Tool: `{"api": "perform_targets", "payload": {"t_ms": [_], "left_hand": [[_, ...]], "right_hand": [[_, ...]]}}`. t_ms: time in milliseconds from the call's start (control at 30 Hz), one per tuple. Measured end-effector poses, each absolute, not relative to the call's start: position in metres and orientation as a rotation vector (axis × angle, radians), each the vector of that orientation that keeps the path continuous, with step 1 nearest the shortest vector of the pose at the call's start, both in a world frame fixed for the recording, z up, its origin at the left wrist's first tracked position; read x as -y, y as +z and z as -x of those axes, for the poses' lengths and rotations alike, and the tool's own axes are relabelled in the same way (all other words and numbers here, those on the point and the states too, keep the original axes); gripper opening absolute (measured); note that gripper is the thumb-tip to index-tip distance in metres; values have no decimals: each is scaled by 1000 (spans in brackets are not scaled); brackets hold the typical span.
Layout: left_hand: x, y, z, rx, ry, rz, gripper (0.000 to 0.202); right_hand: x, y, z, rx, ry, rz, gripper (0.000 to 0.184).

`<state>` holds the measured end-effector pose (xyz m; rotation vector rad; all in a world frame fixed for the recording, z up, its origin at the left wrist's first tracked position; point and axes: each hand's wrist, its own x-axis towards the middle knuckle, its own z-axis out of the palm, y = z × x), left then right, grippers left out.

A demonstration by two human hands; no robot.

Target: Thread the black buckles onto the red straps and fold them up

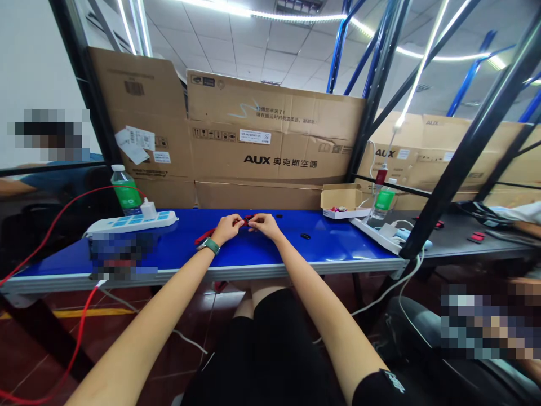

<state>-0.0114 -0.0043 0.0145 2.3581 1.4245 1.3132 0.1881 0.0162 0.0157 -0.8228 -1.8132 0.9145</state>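
At left, a clear plastic bottle with a green label and white cap (128, 194) stands behind a long white power strip (127, 223). Next, the left hand (227, 227) pinches a narrow red strap (204, 237) between thumb and fingertips; the right hand (265, 224) pinches the strap's dark part close beside it. The strap is just over the table, its left stretch trailing behind the left wrist. Farther right, a small open cardboard box (344, 214) contains little red pieces (337, 209), and a second green-labelled plastic bottle (384, 200) stands beyond it. Two small black pieces (305, 236) lie on the glossy blue tabletop (338, 248). Behind rise brown cardboard panels printed AUX (274, 141), under a tiled ceiling with bright light strips
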Motion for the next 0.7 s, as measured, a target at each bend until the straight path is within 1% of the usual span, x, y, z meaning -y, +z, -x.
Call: {"api": "perform_targets", "payload": {"t_ms": [200, 333, 433, 500, 633, 700], "left_hand": [[10, 17, 9, -1344, 1209, -2430, 24], [10, 17, 9, -1329, 1154, -2463, 22], [11, 16, 9, -1325, 1049, -2492, 19], [13, 16, 8, -1263, 1082, -2512, 19], [16, 17, 6, -1026, 1195, -2623, 40], [16, 17, 6, -1025, 1173, -2654, 39]], "right_hand": [[-17, 13, -190, 1823, 1009, 765, 44], [-19, 10, -189, 1844, 1051, 737, 43], [-21, 9, -190, 1905, 1044, 820, 40], [-22, 9, -190, 1916, 1042, 878, 38], [-21, 10, -191, 1811, 1078, 926, 31], [-20, 11, -191, 1734, 1113, 913, 30]]}}
